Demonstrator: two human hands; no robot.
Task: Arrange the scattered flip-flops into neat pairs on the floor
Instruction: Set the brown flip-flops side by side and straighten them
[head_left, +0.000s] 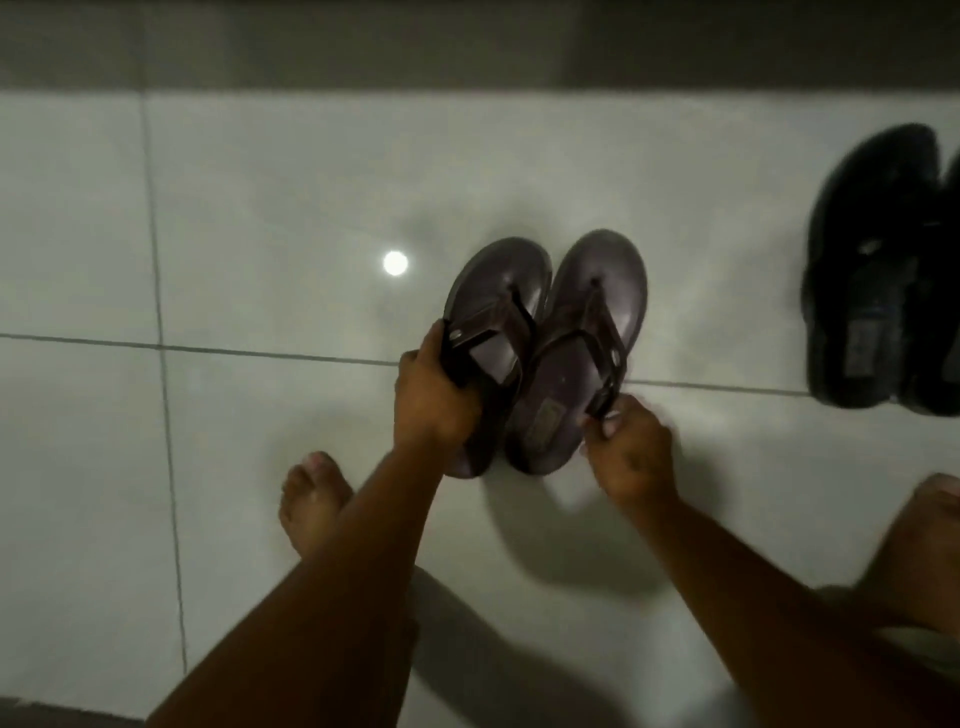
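Head view looks straight down onto a pale tiled floor (270, 197) crossed by thin dark grout lines. Nearest the camera, two bare forearms reach forward, and a bare foot (311, 499) stands on the tile just left of the left forearm; a second foot (919, 545) shows blurred at the right edge.

Further out, the left hand (434, 397) is clenched around the outer edge and strap of the left brown flip-flop (493, 332), whose heel end is tilted under the palm. The right hand (631, 452) pinches the outer strap end of the right brown flip-flop (576, 358) between fingertips and thumb. The two lie side by side, touching along their inner edges, toes pointing away from the person, straddling a grout line near the middle of the floor. Both are dark brown with glossy footbeds and darker thong straps. A small rectangular label sits on the heel of the right one, but its writing is too blurred to read.

Beyond them, a round light reflection (395, 263) gleams on the tile. Well apart at the right edge lie black flip-flops (878, 270), with a small label that cannot be read.
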